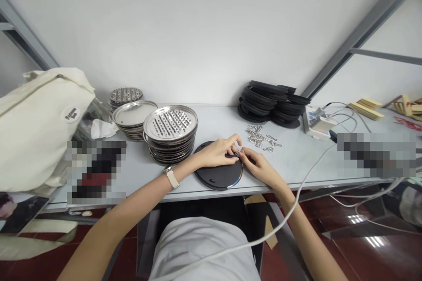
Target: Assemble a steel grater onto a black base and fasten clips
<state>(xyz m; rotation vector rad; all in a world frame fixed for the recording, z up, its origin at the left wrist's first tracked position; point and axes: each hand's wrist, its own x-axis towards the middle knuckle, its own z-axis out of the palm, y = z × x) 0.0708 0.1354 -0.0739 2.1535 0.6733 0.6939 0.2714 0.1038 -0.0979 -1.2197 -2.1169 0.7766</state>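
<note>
A round black disc (219, 175) lies flat at the front edge of the table, with a coloured strip along its right rim. Across its upper part rests my left hand (219, 152), its fingers bent and closed at the disc's right edge. My right hand (259, 166) meets it there from the right, thumb and fingers pinched together at the rim. Between the fingertips a small shiny bit shows, too small and covered to name. Just behind my hands is a loose heap of small metal clasps (255, 135).
To the left stand a stack of metal grater discs (171, 125), a stack of plain metal discs (134, 114) and a cream bag (42, 118). Black rings (262, 100) are piled at the back right, beside a power strip (318, 123). A white cable (298, 197) crosses in front of my right forearm.
</note>
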